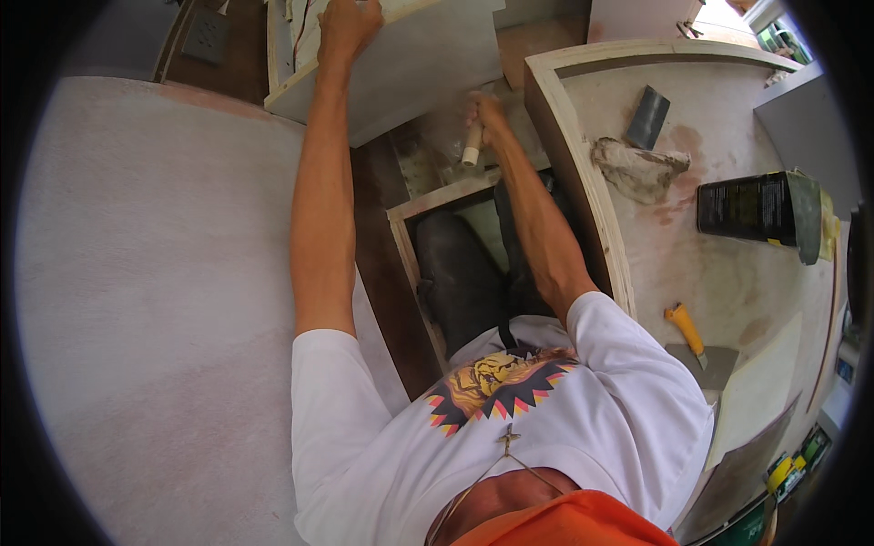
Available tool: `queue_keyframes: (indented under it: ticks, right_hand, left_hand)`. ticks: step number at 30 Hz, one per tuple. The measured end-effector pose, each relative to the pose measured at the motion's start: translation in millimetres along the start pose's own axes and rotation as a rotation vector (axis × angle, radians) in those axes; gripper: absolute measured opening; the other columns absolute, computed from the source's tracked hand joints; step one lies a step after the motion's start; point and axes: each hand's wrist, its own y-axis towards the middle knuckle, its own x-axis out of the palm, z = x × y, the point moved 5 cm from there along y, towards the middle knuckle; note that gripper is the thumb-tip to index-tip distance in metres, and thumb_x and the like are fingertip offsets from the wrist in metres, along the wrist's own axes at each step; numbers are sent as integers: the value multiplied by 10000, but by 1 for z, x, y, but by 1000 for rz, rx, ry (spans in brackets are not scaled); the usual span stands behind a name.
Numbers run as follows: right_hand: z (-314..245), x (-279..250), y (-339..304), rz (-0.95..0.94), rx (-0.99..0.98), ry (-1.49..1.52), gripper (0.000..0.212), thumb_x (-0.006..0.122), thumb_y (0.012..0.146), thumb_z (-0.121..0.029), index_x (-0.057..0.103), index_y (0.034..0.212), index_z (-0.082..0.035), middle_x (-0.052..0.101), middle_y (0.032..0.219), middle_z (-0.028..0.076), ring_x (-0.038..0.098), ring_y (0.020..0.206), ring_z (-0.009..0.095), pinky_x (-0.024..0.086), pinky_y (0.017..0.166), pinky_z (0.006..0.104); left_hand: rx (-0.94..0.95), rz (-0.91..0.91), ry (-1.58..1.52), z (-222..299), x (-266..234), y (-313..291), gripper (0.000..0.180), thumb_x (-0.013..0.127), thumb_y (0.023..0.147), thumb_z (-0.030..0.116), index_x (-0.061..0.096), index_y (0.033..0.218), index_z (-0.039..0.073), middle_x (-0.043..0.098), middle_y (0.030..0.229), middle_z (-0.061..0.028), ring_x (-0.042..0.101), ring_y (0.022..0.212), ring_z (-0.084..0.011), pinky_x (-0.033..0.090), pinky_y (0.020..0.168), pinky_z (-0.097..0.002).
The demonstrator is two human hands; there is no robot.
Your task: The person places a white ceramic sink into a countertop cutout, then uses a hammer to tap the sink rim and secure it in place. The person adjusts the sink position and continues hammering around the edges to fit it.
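At the top of the head view, my left hand (pixel 347 33) is closed over the upper edge of a pale wooden box (pixel 423 68) with a whitish side. A thin dark red wire runs inside that box. My right hand (pixel 489 113) is wrapped round a pale cylindrical stick (pixel 471 153), low beside the same box. Its near round end shows below the fingers; the far end is blurred and I cannot make out what it joins. My legs are inside a low wooden frame (pixel 401 238) under my right forearm.
Left lies a broad whitish panel (pixel 164 273). On the right, a raised-edge wooden surface (pixel 628 264) carries a grey rectangular block (pixel 648 117), a crumpled dirty cloth (pixel 640 170), a dark can (pixel 745 207) and an orange-handled scraper or knife (pixel 685 329). A grey outlet plate (pixel 206 36) is top left.
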Motion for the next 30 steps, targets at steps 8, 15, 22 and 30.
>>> queue_keyframes:
  ticks: [8, 15, 22, 30]
  right_hand:
    - [-6, -37, 41, -51, 48, 520, 203, 657, 945, -108, 499, 825, -154, 413, 623, -50, 408, 519, 85, 425, 480, 264]
    - [3, -49, 46, 78, 13, 505, 215, 721, 906, -134, 519, 838, -157, 407, 616, -50, 418, 520, 84, 425, 490, 264]
    - [2, -57, 57, 68, -139, 379, 295, 810, 823, -252, 635, 947, -49, 540, 683, 53, 512, 542, 175, 475, 501, 345]
    - [-6, -44, 48, -114, -17, 582, 208, 724, 910, -191, 552, 1005, -123, 430, 642, -35, 438, 564, 88, 436, 526, 278]
  left_hand:
    - [-7, -19, -53, 8, -3, -3, 538, 541, 862, 124, 503, 1384, -2, 693, 1050, -259, 651, 1043, -410, 498, 929, -456]
    - [14, 13, 127, -7, 0, -2, 482, 568, 864, 154, 565, 1316, -15, 691, 1041, -267, 651, 1041, -410, 493, 931, -449]
    - [-17, -30, 27, 12, -2, -1, 501, 588, 875, 152, 547, 1358, 28, 706, 1031, -222, 662, 1010, -394, 505, 910, -424]
    - [-75, -79, 14, 17, -7, -4, 522, 597, 905, 210, 537, 1405, 72, 726, 1108, -125, 683, 1034, -293, 506, 929, -397]
